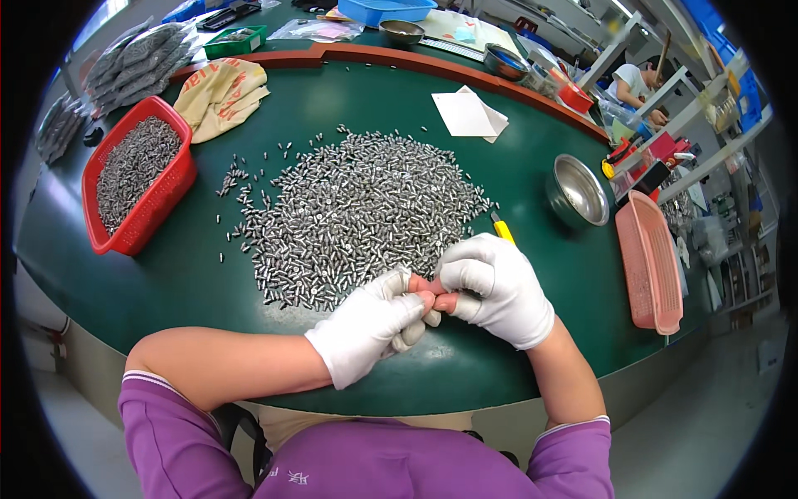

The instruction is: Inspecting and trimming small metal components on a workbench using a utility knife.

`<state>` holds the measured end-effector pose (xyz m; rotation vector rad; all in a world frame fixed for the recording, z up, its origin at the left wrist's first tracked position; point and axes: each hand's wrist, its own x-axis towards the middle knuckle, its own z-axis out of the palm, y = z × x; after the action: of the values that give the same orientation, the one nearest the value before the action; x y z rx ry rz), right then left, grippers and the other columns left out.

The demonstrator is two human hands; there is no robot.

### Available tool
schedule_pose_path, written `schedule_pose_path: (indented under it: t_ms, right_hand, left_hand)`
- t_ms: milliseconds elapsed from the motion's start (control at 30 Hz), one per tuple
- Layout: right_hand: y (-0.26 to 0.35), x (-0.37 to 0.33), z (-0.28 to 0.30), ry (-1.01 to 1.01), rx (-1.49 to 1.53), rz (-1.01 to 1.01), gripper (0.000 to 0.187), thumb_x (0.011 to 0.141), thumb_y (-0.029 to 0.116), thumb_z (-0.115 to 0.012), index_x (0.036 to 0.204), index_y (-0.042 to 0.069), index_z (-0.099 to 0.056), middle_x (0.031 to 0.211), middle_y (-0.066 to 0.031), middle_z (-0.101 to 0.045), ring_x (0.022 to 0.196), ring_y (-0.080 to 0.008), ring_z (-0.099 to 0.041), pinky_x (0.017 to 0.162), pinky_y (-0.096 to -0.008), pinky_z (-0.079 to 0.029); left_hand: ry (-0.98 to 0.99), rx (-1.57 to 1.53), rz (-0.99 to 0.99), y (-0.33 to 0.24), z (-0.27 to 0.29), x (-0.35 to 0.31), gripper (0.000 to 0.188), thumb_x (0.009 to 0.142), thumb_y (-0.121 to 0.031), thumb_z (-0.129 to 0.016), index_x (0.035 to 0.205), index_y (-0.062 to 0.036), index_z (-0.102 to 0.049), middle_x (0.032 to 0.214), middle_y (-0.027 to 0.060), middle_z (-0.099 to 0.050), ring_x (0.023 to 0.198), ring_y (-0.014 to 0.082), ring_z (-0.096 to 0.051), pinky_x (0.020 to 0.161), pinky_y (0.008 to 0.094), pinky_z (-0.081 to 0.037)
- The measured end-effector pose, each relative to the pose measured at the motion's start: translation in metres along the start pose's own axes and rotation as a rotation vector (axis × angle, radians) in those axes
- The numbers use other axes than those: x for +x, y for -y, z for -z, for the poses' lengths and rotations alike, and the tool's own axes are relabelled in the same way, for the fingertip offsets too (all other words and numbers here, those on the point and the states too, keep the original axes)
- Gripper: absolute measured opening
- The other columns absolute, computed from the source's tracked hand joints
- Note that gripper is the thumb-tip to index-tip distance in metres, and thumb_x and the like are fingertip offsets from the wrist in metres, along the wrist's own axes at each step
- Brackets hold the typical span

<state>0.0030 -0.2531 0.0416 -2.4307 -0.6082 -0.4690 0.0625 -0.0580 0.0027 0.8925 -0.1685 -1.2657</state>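
A wide heap of small silvery metal parts (357, 200) covers the middle of the green table. At its near right edge my two hands meet, both in white gloves that leave some fingertips bare. The fingers of my left hand (374, 324) are curled, with thumb and forefinger pressed together. My right hand (495, 287) is closed too, its bare fingertips pinched against those of the left. Whatever lies between the fingertips is hidden or too small to name. Just beyond my right hand lies a yellow-handled cutter (502, 228), partly covered by the glove.
A red basket (184, 170) of similar parts stands left, by a yellowish cloth bag (223, 96). White paper (465, 114) lies at the back. A metal bowl (581, 190) and a pink basket (648, 262) are at right. A raised brown ledge (366, 54) borders the table; a person sits beyond.
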Motion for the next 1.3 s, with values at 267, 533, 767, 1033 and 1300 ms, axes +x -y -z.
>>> schedule_pose_path:
  t_ms: [267, 533, 767, 1033, 1300]
  right_hand:
    - [-0.006, -0.003, 0.015, -0.12, -0.109, -0.255, 0.015, 0.071, 0.012, -0.077, 0.085, 0.011, -0.071, 0.084, -0.0054, -0.066, 0.08, -0.0244, -0.063, 0.071, -0.0348, -0.051]
    - [-0.027, -0.014, 0.013, 0.102, -0.311, -0.541, 0.012, 0.076, 0.019, -0.072, 0.084, 0.01, -0.07, 0.082, -0.0086, -0.064, 0.085, -0.0276, -0.063, 0.075, -0.0382, -0.051]
    - [-0.02, -0.011, 0.015, 0.128, -0.337, -0.553, 0.011, 0.077, 0.016, -0.07, 0.086, 0.01, -0.07, 0.083, -0.0092, -0.065, 0.083, -0.028, -0.063, 0.075, -0.0376, -0.051]
    - [-0.028, -0.017, 0.025, 0.167, -0.232, -0.596, 0.012, 0.077, 0.014, -0.069, 0.088, 0.01, -0.07, 0.086, -0.0107, -0.065, 0.082, -0.0288, -0.064, 0.075, -0.037, -0.051]
    - [-0.027, -0.016, 0.021, 0.181, -0.343, -0.406, 0.01, 0.075, 0.014, -0.07, 0.085, 0.012, -0.068, 0.081, -0.0069, -0.063, 0.083, -0.028, -0.062, 0.072, -0.0378, -0.05]
  left_hand:
    - [0.021, -0.04, -0.006, 0.001, 0.004, 0.001, 0.012, 0.095, -0.02, -0.061, 0.102, -0.0126, -0.054, 0.089, 0.0011, -0.059, 0.063, 0.0048, -0.045, 0.058, 0.018, -0.037]
    - [0.072, -0.033, -0.035, 0.002, 0.005, 0.002, 0.013, 0.095, -0.019, -0.061, 0.102, -0.0122, -0.052, 0.093, 0.0019, -0.057, 0.062, 0.0053, -0.041, 0.057, 0.019, -0.036]
    - [0.052, -0.04, -0.026, -0.001, 0.001, 0.001, 0.011, 0.097, -0.016, -0.057, 0.104, -0.0121, -0.05, 0.095, 0.0033, -0.057, 0.061, 0.0058, -0.04, 0.058, 0.0193, -0.035]
    - [0.061, -0.018, -0.019, 0.0, 0.003, 0.001, 0.013, 0.096, -0.017, -0.059, 0.104, -0.0137, -0.049, 0.098, 0.0046, -0.057, 0.062, 0.0059, -0.04, 0.059, 0.0201, -0.036]
    - [0.132, -0.05, -0.049, 0.003, 0.009, 0.002, 0.017, 0.093, -0.015, -0.061, 0.105, -0.0142, -0.049, 0.102, 0.0066, -0.058, 0.065, 0.0072, -0.042, 0.062, 0.0208, -0.037]
